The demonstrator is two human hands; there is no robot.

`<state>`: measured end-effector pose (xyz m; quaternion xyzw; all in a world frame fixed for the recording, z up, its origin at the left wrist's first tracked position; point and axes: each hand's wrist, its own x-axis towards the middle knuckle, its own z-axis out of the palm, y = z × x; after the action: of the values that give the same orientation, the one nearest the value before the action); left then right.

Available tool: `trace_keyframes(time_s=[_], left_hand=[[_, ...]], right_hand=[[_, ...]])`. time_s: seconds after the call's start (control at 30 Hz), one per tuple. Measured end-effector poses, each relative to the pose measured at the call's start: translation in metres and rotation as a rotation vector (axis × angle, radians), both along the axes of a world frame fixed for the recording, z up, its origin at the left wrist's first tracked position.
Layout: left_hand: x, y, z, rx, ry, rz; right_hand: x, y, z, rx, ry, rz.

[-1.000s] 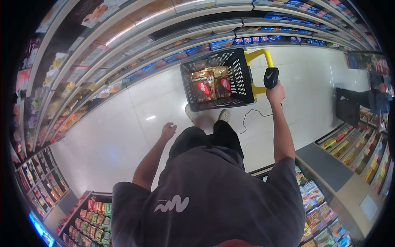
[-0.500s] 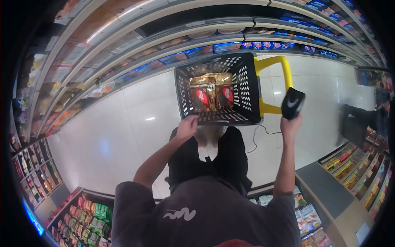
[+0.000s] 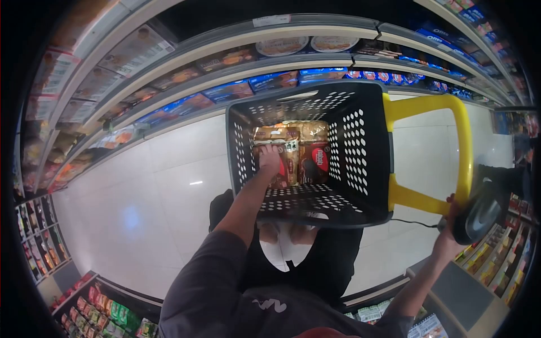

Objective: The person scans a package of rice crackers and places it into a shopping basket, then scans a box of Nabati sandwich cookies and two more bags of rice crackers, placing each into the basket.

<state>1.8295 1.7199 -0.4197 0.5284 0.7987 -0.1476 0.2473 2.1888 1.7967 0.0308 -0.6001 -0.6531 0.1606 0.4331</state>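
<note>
A black perforated shopping basket [image 3: 360,197] with a yellow handle [image 3: 463,141] is in front of my legs. My left hand [image 3: 270,159] reaches down inside it, fingers stretched over the left one of two brown-and-red snack packs [image 3: 290,174], which it partly covers. The right snack pack [image 3: 316,160] shows a red oval label. Behind these lie golden-brown packs [image 3: 313,130]. My right hand [image 3: 447,234] is closed at the lower corner of the yellow handle. A black rounded object [image 3: 480,217] sits against that hand and hides part of its grip.
Curved rows of store shelves [image 3: 282,70] with blue and brown boxes run along the far side. Bagged snacks [image 3: 107,310] hang at the lower left, and more shelving [image 3: 490,265] stands at the right. A thin black cable [image 3: 414,223] runs toward my right hand.
My left hand has left the basket's near rim and moved inside onto the packs. The basket appears larger and nearer. My right hand, with the handle, has shifted right and lower.
</note>
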Motion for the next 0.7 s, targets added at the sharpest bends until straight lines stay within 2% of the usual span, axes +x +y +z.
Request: trace_keyframes(time_s=[0.03, 0.07, 0.1, 0.17, 0.3, 0.63, 0.7], left_hand=[[-0.002, -0.001, -0.006, 0.042, 0.076, -0.003], [-0.006, -0.005, 0.004, 0.157, 0.075, -0.026], [-0.012, -0.005, 0.015, 0.155, 0.077, -0.026], [-0.025, -0.007, 0.006, 0.220, -0.081, -0.044], [-0.036, 0.002, 0.004, 0.104, -0.141, -0.075], [-0.044, 0.010, -0.004, 0.044, -0.250, -0.032], [-0.046, 0.015, -0.002, -0.077, -0.277, -0.027]], right_hand=[[0.000, 0.000, 0.000, 0.005, -0.004, -0.010], [-0.003, 0.000, 0.002, 0.006, -0.034, -0.015], [-0.007, -0.001, 0.003, 0.003, -0.064, -0.021], [-0.009, -0.001, 0.002, 0.000, -0.059, -0.048], [-0.002, 0.000, -0.001, -0.009, -0.090, -0.049], [-0.007, -0.001, 0.003, -0.023, -0.091, -0.049], [-0.007, -0.001, 0.004, -0.030, -0.102, -0.040]])
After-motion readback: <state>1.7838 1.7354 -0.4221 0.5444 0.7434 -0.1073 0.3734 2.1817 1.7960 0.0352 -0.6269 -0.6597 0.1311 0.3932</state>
